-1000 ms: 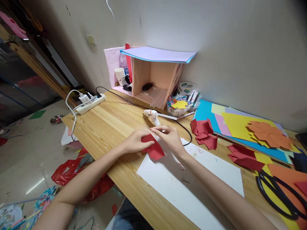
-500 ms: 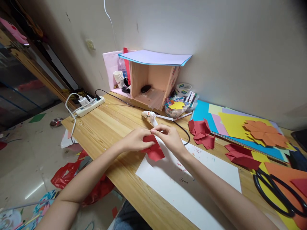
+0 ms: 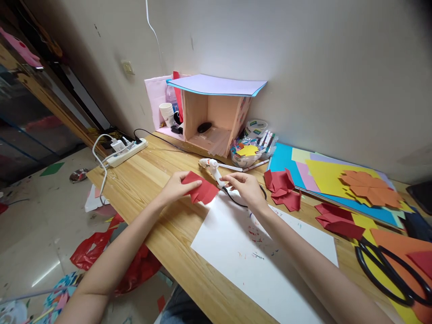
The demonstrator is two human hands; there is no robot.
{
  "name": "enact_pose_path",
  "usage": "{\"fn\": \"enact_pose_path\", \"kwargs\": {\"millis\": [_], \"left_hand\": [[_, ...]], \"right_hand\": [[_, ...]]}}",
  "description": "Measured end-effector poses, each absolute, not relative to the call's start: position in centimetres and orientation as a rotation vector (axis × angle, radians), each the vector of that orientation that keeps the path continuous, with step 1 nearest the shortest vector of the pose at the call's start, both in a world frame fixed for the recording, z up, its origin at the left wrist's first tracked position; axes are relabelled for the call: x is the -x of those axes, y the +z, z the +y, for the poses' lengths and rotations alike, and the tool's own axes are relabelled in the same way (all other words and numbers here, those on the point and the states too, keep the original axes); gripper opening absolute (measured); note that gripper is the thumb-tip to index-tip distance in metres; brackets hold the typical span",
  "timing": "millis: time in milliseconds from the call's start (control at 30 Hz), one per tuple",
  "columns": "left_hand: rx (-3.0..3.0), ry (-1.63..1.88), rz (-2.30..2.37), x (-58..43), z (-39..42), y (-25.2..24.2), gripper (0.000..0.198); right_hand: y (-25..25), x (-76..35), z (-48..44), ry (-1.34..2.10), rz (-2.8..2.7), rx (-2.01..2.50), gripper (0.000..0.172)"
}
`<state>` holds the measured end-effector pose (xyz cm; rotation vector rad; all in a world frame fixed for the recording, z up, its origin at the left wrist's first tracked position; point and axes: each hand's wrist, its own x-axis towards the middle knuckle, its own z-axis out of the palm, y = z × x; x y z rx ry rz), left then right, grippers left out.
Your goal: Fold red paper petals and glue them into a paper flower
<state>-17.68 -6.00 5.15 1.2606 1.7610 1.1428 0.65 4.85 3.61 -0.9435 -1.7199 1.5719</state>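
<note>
My left hand (image 3: 174, 186) is closed on a folded red paper piece (image 3: 201, 192) and holds it just above the wooden table (image 3: 148, 180), left of the white sheet (image 3: 266, 256). My right hand (image 3: 245, 188) is off the paper. Its thumb and forefinger pinch at the foot of the white glue gun (image 3: 212, 165), which lies on the table with its black cord running under the hand.
More folded red pieces (image 3: 281, 184) lie to the right, with a coloured paper stack (image 3: 286, 157), an orange paper flower (image 3: 371, 188) and black scissors (image 3: 388, 270). At the back stand a wooden box (image 3: 216, 121), a bowl of scraps (image 3: 248, 153) and a power strip (image 3: 126, 148).
My left hand has carried the red paper left and away from me. My right hand has let go of it and moved to the glue gun.
</note>
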Motion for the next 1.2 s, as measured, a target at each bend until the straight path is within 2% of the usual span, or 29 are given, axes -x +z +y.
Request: {"fn": "enact_pose_path", "kwargs": {"millis": [133,300,467,633,833,1033,1200], "left_hand": [[-1.028,1.324,1.867,18.8,-4.9,4.1,0.035],[-0.937,1.376,1.788,19.1,-3.9,2.7,0.037],[-0.905,1.405,1.673,18.5,-3.7,1.7,0.049],[-0.929,1.347,1.632,18.2,-4.0,1.5,0.037],[-0.922,1.337,1.647,18.3,-4.3,1.2,0.032],[-0.933,1.387,1.716,18.7,-4.0,0.9,0.034],[-0.872,1.43,1.751,19.2,-3.8,0.7,0.031]], "right_hand": [[3.4,-1.0,5.7,1.547,-1.782,0.984,0.026],[2.5,-1.3,6.5,1.455,-1.845,1.035,0.023],[1.8,-1.3,6.8,1.346,-1.897,0.958,0.02],[0.9,-1.6,7.7,1.108,-1.971,1.009,0.015],[0.1,-1.5,7.5,0.971,-2.052,1.04,0.027],[-0.3,1.6,6.2,1.016,-2.207,0.94,0.042],[-0.6,4.0,6.7,0.925,-2.347,0.897,0.026]]}}
